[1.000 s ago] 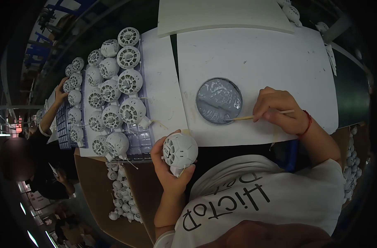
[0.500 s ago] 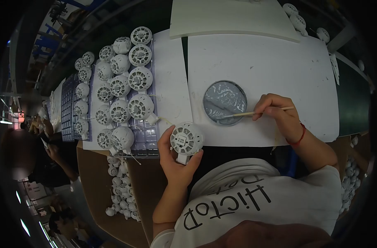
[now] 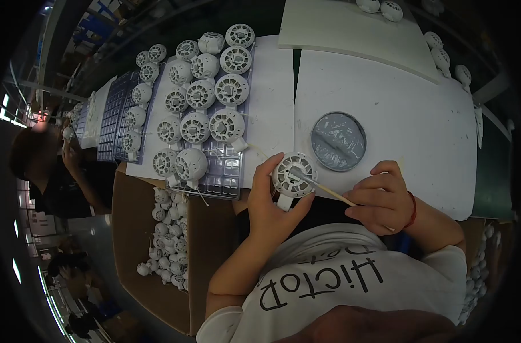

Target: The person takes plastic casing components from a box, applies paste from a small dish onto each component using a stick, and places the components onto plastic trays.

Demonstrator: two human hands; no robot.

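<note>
My left hand [image 3: 273, 208] is closed around a white round plastic housing [image 3: 282, 184] with a ring of slots and a short square neck pointing down. A thin cable trails off its upper left side. Between the fingers of my right hand [image 3: 381, 199] is a thin wooden stick [image 3: 333, 194], its end coated grey. That end touches the middle of the housing's slotted face; whether it has bristles I cannot tell. Just above and right of the housing, a round tub [image 3: 363, 150] holds glossy grey paste with a groove across its surface.
Rows of similar white housings [image 3: 232, 90] stand on purple plastic trays [image 3: 226, 171] at the left. Below, a cardboard box [image 3: 136, 228] contains many more. A pale board [image 3: 352, 43] lies at the back. At far left, another person [image 3: 49, 177] holds a white part.
The stick's tip has left the paste tub and now rests on the housing's face. My right hand has moved down and toward my left hand. The whole view has shifted.
</note>
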